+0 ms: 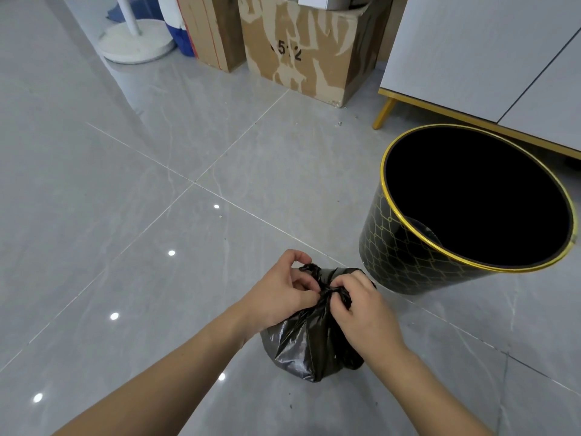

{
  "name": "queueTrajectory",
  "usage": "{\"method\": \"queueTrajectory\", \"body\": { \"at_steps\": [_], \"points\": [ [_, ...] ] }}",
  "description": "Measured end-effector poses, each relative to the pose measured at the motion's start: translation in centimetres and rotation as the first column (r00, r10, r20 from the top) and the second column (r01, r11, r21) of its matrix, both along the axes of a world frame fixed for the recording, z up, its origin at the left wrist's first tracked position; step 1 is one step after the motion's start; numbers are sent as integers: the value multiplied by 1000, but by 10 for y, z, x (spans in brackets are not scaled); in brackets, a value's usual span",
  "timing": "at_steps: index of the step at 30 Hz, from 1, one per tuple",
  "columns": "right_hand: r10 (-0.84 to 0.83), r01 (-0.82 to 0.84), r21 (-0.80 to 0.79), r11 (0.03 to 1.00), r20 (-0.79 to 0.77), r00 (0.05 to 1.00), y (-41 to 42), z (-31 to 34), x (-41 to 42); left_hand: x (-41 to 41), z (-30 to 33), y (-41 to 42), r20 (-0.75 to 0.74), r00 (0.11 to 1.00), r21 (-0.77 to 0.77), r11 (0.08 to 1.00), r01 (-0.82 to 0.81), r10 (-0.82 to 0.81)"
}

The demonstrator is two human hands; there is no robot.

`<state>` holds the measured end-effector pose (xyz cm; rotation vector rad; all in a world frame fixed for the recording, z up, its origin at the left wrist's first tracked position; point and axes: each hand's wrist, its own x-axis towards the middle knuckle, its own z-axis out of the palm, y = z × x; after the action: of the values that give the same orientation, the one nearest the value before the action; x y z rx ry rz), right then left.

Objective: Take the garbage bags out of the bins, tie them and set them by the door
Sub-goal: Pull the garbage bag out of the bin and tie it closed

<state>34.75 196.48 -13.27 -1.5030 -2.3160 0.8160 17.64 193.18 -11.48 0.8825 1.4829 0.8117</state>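
A small black garbage bag sits on the grey tiled floor at the bottom centre, its neck gathered into a twisted knot at the top. My left hand pinches one end of the bag's neck from the left. My right hand pinches the other end from the right, fingers curled round the plastic. Just right of the bag stands a black bin with a gold rim and gold lattice pattern; its inside looks dark and no liner shows over the rim.
A worn cardboard box and a second narrower box stand at the back. A white round stand base is at the back left. A white cabinet on gold legs fills the upper right, behind the bin.
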Motion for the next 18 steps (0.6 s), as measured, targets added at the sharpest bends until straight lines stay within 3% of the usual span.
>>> {"method": "queueTrajectory", "body": {
  "at_steps": [4, 6, 7, 9, 11, 14, 16, 18],
  "points": [
    [5, -7, -92, 996, -26, 1000, 4, 2, 0, 4, -2, 0, -103, 994, 8, 999, 49, -48],
    [-8, -6, -200, 980, -70, 998, 7, 4, -1, 6, -2, -1, -336, 936, 51, 991, 127, -103],
    [-35, 2, -294, 956, -106, 994, 8, 5, -1, 7, -2, -2, -485, 866, 93, 978, 187, -119],
    [-140, -6, -557, 831, -221, 965, 12, 9, -1, 8, 0, -3, -724, 682, 175, 928, 328, -105],
    [-261, -82, -787, 611, -299, 918, 15, 19, 2, 8, 1, -4, -830, 550, 196, 874, 445, -93],
    [-380, -147, -897, 417, -319, 868, 17, 35, 8, 8, -6, -7, -872, 486, 219, 834, 506, -66],
    [-412, -132, -897, 422, -320, 853, 18, 35, 8, 9, -8, -7, -861, 503, 214, 847, 486, -71],
    [-338, -55, -815, 577, -300, 892, 17, 26, 6, 8, -11, -7, -854, 513, 195, 864, 465, -83]
  ]
}}
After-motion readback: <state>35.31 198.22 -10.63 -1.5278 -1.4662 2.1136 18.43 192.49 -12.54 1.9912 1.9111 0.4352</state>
